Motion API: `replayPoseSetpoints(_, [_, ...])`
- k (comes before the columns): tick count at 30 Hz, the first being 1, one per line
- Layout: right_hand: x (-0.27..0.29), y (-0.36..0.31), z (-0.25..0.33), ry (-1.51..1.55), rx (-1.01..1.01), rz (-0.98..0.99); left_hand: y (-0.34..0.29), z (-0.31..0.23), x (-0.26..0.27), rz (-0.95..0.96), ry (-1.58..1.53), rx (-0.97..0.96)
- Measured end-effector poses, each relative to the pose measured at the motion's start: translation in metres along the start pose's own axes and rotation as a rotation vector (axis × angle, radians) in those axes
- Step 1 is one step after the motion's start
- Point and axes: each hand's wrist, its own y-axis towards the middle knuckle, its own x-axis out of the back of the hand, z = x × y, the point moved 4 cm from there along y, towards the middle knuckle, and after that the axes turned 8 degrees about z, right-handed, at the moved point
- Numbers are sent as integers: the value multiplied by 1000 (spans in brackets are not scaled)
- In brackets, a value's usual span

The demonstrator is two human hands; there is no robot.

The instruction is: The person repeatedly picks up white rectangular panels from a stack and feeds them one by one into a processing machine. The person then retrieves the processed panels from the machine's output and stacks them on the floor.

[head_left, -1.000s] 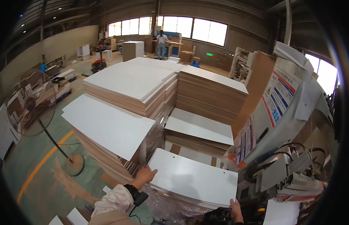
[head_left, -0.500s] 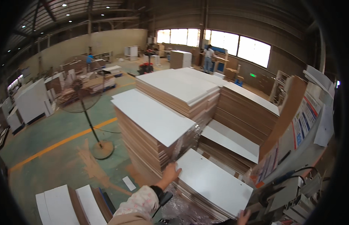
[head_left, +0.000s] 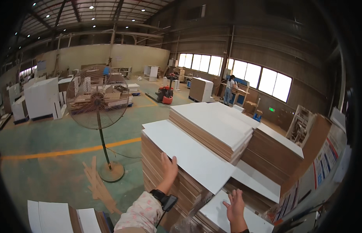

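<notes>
My left hand [head_left: 168, 171] is at the left edge of a white board [head_left: 188, 153] on top of a tall stack. Its fingers are stretched out against that edge and not wrapped round it. Brown board edges [head_left: 157, 171] show down the side of this stack. My right hand [head_left: 236, 207] is raised with fingers apart and holds nothing. Behind it lies a lower white board [head_left: 216, 207], partly hidden by the hand. A dark band with a black device [head_left: 167, 201] is on my left wrist.
More white-topped stacks [head_left: 216, 124] stand beyond, with a lower one [head_left: 258, 180] at right. A pedestal fan [head_left: 97, 99] stands left, near brown strips [head_left: 97, 186] on the floor. A printed panel [head_left: 321, 163] leans at right. A person [head_left: 229, 89] stands far back.
My left hand has gone from the low stack's far corner to the taller stack's left edge. My right hand has left the low board's near edge and risen. The view has tilted up.
</notes>
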Motion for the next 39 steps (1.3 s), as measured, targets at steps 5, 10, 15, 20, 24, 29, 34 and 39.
replayPoseSetpoints(5, [-84, 57, -24, -48, 195, 88, 21, 8, -16, -6, 8, 35])
replayPoseSetpoints(10, [-112, 76, -41, -135, 205, -115, 60, 40, 11, -18, -106, -15])
replayPoseSetpoints(15, [-128, 67, -35, -31, 164, -131, 188, 138, 66, -11, -190, 311])
replayPoseSetpoints(20, [-110, 69, -38, -41, 187, -121, 271, 169, 59, 39, -104, 409])
replayPoseSetpoints(24, [-124, 67, -33, -44, 178, -32, 310, 199, 76, 187, 245, 196])
replayPoseSetpoints(29, [-116, 65, -34, -104, 144, -31, 309, 198, 58, 363, 32, 364])
replayPoseSetpoints(34, [-119, 64, -34, -94, 142, -7, 309, 192, 76, 323, -51, 448])
replayPoseSetpoints(39, [-112, 62, -31, -32, 138, 9, 283, 171, 88, 174, -321, 524])
